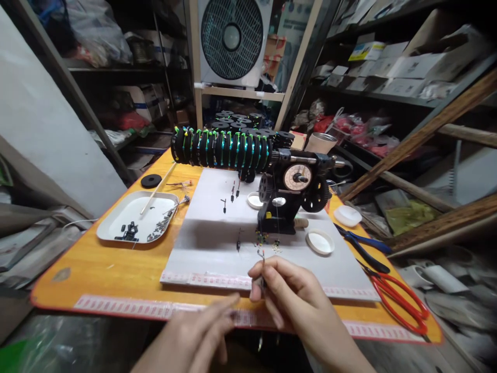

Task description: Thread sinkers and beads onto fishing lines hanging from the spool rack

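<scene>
I have the small part (pixel 263 255) pinched in the right hand (pixel 297 290), near the front edge of the board (pixel 349 277); the left hand (pixel 200 329) is blurred beside it, its grip unclear to me. Beyond them stands the dial machine (pixel 297 177), with the tray (pixel 126 207) leftward on the tabletop (pixel 79 267) and scissors (pixel 382 282) rightward.

Orange table (pixel 79 274) just beyond left hand (pixel 198 334) and right hand (pixel 301 292). Box fan (pixel 232 37) on pale frame (pixel 240 94), straight ahead. Left: pale panel (pixel 42 98), dark shelving (pixel 120 69). Right: shelves (pixel 404 99) with cartons (pixel 421 66), wooden bars (pixel 427 130). Dim light.
</scene>
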Available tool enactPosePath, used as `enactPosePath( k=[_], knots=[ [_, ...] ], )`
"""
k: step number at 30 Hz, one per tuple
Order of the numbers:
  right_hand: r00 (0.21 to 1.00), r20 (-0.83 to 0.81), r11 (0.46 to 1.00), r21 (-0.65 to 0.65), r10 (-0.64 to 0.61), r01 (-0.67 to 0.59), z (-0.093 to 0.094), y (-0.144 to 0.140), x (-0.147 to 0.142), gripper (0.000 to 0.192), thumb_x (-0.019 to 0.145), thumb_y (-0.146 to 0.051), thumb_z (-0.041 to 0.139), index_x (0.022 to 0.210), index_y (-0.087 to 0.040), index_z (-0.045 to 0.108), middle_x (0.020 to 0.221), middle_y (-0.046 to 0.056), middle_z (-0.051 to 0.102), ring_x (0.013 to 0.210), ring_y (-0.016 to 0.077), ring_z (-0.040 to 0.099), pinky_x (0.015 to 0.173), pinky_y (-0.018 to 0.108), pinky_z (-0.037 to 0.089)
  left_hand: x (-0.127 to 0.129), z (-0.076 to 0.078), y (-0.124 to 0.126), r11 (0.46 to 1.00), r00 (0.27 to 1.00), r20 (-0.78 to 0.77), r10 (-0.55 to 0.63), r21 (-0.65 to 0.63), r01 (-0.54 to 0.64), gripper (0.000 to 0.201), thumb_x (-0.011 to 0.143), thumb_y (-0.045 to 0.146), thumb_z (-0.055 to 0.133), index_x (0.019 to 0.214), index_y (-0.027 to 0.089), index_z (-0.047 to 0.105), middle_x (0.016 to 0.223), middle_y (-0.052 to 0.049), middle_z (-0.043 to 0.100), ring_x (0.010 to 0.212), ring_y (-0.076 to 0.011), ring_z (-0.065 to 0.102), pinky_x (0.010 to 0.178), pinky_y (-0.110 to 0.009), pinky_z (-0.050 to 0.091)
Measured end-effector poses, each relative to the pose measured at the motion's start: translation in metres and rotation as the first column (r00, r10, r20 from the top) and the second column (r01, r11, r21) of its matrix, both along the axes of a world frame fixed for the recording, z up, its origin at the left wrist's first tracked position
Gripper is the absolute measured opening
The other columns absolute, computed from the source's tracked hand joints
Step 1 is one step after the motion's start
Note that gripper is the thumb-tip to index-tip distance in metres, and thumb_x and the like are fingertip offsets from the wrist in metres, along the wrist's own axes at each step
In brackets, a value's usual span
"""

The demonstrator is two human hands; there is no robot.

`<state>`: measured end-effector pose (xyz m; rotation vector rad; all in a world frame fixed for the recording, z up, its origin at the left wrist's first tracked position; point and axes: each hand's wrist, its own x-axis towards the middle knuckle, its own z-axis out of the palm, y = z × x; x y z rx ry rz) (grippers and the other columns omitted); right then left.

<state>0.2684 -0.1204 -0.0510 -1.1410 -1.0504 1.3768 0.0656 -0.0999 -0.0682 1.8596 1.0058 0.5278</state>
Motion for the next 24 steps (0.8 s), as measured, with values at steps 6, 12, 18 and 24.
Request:
enactPosePath(
  k=[6,12,18,24],
  knots=[
    [0.842,0.496,0.966,0.235,-0.212,0.105,0.0,-0.007,0.011,0.023,0.1,-0.039,0.053,0.095,-0.023,0.069,0.08,0.001,0.073,0.069,0.0118,0.066,0.061,0.018,0.048,0.016,0.044,0.073,0.939,0.962,0.142,0.234,0.224,-0.261,0.034,0.096,0.041,0.053,0.12,0.021,0.067,0.071,0.002,0.064,0.044,-0.0097,0.053,0.043,-0.021,0.044],
    [0.794,0.545,0.945,0.31,-0.27,0.109,0.0,-0.01,0.015,0.016,0.098,-0.035,0.057,0.097,-0.025,0.07,0.08,-0.001,0.075,0.072,0.014,0.072,0.064,0.018,0.052,0.05,0.057,0.103,0.952,0.97,0.135,0.2,0.209,-0.225,0.027,0.094,0.038,0.056,0.107,0.02,0.073,0.062,0.004,0.062,0.039,-0.0097,0.051,0.04,-0.022,0.042],
    [0.806,0.528,0.954,0.265,-0.268,0.144,0.001,-0.01,0.01,0.024,0.097,-0.041,0.055,0.092,-0.024,0.071,0.075,0.002,0.074,0.067,0.0183,0.071,0.058,0.023,0.052,0.074,0.06,0.106,0.955,0.963,0.169,0.21,0.175,-0.239,0.024,0.089,0.037,0.064,0.082,0.016,0.072,0.045,0.006,0.053,0.034,-0.011,0.048,0.036,-0.022,0.035],
    [0.842,0.497,0.971,0.206,-0.211,0.121,-0.001,-0.009,0.007,0.026,0.097,-0.043,0.052,0.094,-0.024,0.069,0.079,0.003,0.075,0.069,0.0185,0.071,0.059,0.024,0.054,0.072,0.048,0.102,0.954,0.944,0.273,0.185,0.182,-0.239,0.016,0.088,0.028,0.066,0.082,0.018,0.077,0.073,-0.001,0.074,0.062,-0.0145,0.064,0.057,-0.023,0.048]
  ],
)
